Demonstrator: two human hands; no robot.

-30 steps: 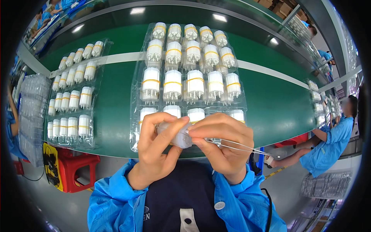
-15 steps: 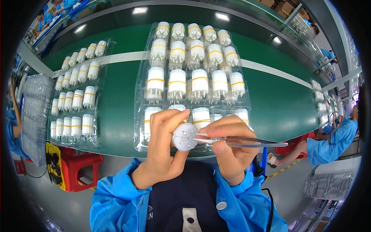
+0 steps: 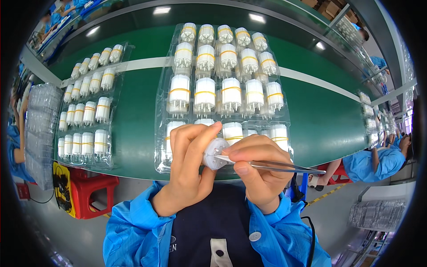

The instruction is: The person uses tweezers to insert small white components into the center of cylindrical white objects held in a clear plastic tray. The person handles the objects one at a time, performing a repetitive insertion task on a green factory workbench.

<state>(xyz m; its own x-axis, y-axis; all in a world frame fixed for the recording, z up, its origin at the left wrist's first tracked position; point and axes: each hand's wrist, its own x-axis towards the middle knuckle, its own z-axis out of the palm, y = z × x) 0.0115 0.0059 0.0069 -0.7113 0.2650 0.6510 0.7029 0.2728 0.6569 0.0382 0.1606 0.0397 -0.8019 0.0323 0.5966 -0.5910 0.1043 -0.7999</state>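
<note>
My left hand (image 3: 191, 164) is closed around a white cylindrical part (image 3: 216, 152), its round slotted end turned toward my right hand. Between the thumb and fingers of my right hand (image 3: 262, 167) is a pair of metal tweezers (image 3: 284, 167). The tweezer tips reach onto the round end of the part; whether they grip anything there is too small to tell. Just beyond my hands lies a clear plastic tray (image 3: 161, 129) with rows of similar white cylinders (image 3: 231, 91), each with a yellow band and metal pins.
A second clear tray (image 3: 116, 89) of banded cylinders lies on the green table (image 3: 320, 120) at left. Stacked clear trays (image 3: 42, 129) stand at the far left. Below the table edge is a red stool (image 3: 91, 193). A co-worker in blue (image 3: 371, 164) sits at right.
The tweezers and my right hand have shifted left, so the tips lie further over the part's end. That end has tilted slightly. The co-worker at right has moved.
</note>
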